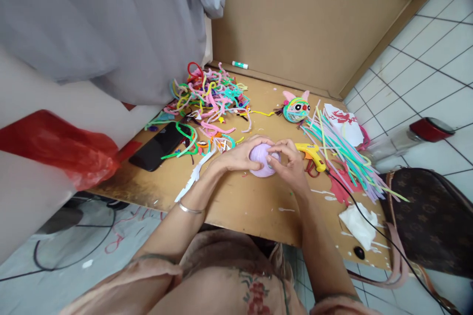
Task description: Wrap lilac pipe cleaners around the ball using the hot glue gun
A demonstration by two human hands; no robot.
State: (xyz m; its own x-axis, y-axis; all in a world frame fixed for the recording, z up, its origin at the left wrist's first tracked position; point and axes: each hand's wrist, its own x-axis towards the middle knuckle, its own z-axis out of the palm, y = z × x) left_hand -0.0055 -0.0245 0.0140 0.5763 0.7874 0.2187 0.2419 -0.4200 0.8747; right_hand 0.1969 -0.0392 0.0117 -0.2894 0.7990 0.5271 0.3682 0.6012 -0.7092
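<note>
A white tissue (357,226) lies by the bench's (232,204) near right corner. Back from the near edge's middle, the left hand (240,155) has its fingers curled round a lilac ball (261,157); the right hand's (290,161) fingers grip its right side, just beside a yellow glue gun (308,148). Toward the far right corner sits an eared, striped ball (295,111).

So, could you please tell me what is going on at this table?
A person is working on a lilac ball: the left hand cups one side while the fingers of the right hand press on the other. A yellow glue gun lies just right of the right hand. Farther back sit a multicoloured ball with eyes and pink ears and a tangled pile of fuzzy strips.
</note>
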